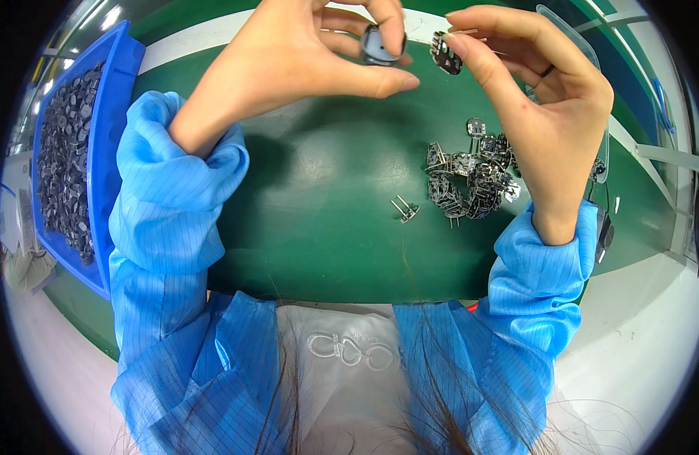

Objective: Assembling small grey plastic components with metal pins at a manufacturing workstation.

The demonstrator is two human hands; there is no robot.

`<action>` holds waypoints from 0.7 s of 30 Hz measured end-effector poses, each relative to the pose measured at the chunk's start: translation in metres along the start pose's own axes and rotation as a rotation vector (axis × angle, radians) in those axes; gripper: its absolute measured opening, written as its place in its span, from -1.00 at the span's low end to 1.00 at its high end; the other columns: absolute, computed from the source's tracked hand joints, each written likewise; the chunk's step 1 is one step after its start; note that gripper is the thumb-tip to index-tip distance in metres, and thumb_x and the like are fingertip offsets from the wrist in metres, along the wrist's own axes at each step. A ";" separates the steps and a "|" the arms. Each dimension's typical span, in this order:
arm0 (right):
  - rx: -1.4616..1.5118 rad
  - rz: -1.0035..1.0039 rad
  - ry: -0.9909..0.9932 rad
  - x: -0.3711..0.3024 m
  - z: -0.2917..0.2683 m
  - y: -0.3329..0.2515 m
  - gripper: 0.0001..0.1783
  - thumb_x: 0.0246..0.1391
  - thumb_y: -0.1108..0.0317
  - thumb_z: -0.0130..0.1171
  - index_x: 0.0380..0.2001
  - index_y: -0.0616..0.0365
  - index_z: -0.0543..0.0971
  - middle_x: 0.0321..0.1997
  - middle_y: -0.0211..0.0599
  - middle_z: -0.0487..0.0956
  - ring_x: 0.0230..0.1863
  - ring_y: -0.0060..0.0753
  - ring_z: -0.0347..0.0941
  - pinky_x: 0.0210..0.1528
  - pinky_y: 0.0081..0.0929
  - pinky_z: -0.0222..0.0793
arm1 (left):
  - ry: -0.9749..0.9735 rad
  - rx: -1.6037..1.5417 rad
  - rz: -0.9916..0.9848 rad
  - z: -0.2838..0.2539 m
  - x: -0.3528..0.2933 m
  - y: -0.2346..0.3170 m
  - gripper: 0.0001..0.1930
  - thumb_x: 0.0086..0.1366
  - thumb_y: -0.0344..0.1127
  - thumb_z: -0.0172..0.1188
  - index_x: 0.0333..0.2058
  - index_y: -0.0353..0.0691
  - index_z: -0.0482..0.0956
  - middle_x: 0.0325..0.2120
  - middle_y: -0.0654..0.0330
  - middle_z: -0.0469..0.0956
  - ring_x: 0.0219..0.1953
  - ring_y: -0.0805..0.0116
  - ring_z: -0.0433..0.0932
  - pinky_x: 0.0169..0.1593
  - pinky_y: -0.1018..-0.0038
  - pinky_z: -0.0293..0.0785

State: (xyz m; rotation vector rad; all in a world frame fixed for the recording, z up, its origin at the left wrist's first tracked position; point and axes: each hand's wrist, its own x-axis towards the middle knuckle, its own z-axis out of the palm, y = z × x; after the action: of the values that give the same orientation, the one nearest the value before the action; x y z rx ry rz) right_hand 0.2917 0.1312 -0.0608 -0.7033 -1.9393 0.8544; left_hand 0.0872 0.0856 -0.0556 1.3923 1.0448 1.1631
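My left hand is closed round a small dark plastic housing, its hollow side facing me. Across a narrow gap, my right hand pinches a small black circuit board between thumb and forefinger; thin metal pins stick out from it. Both hands are raised over the far part of the green table, and the two parts do not touch. Below my right hand lies a heap of similar circuit boards with pins. One loose pinned piece rests apart, to the left of that heap.
On the far left stands a blue bin filled with many small dark plastic parts. The green tabletop spreads between it and the heap. A clear plastic tray is partly hidden behind my right hand.
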 end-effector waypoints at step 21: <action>-0.415 -0.473 -0.023 0.002 0.005 -0.007 -0.77 -0.17 0.68 0.42 -0.36 0.25 0.70 -0.38 -0.29 0.69 -0.35 -0.40 0.62 -0.28 -0.56 0.49 | -0.070 0.181 -0.107 -0.005 -0.001 -0.014 -0.69 0.04 -0.70 0.39 -0.20 -0.43 0.59 -0.27 0.08 0.66 -0.15 0.30 0.70 0.00 0.47 0.63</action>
State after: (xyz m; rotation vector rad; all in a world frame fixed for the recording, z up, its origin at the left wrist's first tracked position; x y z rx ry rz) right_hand 0.2852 0.1272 -0.0563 -0.4317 -2.2021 0.1715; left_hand 0.0815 0.0878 -0.0695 1.4872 1.1828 0.9537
